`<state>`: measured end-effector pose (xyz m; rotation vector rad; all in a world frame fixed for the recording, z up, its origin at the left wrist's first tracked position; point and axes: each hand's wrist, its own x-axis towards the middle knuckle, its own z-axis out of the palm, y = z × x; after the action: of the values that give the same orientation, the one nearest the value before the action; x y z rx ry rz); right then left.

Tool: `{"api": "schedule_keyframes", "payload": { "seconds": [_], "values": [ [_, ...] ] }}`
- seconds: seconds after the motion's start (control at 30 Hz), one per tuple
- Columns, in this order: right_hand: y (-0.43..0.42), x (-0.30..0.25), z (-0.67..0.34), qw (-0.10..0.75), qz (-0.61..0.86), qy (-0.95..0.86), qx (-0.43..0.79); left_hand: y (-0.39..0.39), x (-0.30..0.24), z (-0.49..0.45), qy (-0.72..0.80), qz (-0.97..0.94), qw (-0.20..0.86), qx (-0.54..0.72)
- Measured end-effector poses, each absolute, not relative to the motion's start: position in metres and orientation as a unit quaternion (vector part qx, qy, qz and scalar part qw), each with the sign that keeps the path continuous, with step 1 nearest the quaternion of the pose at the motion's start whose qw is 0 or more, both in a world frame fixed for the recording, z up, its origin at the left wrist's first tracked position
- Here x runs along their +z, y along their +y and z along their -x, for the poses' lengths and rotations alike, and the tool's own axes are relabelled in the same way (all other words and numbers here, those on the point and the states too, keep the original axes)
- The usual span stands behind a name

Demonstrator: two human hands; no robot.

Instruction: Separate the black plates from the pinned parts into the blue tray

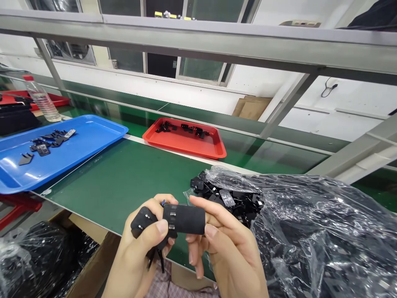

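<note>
My left hand (133, 244) is closed around a few black plastic plug housings. One of them, a rounded black housing (141, 223) with metal contacts, sits against the palm, and dark prong-like ends stick out below. Between both hands is a rectangular black plug housing (189, 219), level, with two small metal contacts near its left end. My left thumb presses on that end. The thumb and fingers of my right hand (232, 244) grip its right end, while the lower fingers curl beneath. The undersides of the pieces are hidden.
A clear plastic bag (310, 223) of black parts lies open at right. A blue tray (102, 128) and a red tray (186, 145) hold similar parts on the green tabletop (139, 169). A water bottle (43, 101) stands at left; below is a cardboard box (93, 265).
</note>
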<state>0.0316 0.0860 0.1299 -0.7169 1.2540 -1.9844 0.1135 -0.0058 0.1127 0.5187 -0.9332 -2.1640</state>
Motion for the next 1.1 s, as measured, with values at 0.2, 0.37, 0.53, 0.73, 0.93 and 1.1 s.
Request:
{"api": "schedule_keyframes", "payload": {
  "seconds": [0.2, 0.37, 0.53, 0.73, 0.93, 1.1],
  "values": [
    [0.087, 0.129, -0.034, 0.311, 0.283, 0.477, -0.772, -0.007, 0.110, -0.114, -0.379, -0.189, 0.354, -0.834],
    [0.088, 0.127, -0.034, 0.304, 0.278, 0.477, -0.777, -0.006, 0.108, -0.114, -0.384, -0.189, 0.350, -0.834],
    [0.089, 0.125, -0.031, 0.280, 0.297, 0.511, -0.757, -0.008, 0.105, -0.111, -0.382, -0.196, 0.354, -0.831],
    [0.078, 0.107, -0.012, 0.249, 0.361, 0.563, -0.700, -0.027, 0.085, -0.097, -0.403, -0.183, 0.337, -0.831],
    [0.066, 0.089, 0.004, 0.237, 0.345, 0.582, -0.698, -0.037, 0.070, -0.091, -0.423, -0.169, 0.301, -0.838],
    [0.064, 0.077, 0.009, 0.230, 0.334, 0.575, -0.711, -0.036, 0.065, -0.089, -0.419, -0.174, 0.292, -0.842]
  ]
}}
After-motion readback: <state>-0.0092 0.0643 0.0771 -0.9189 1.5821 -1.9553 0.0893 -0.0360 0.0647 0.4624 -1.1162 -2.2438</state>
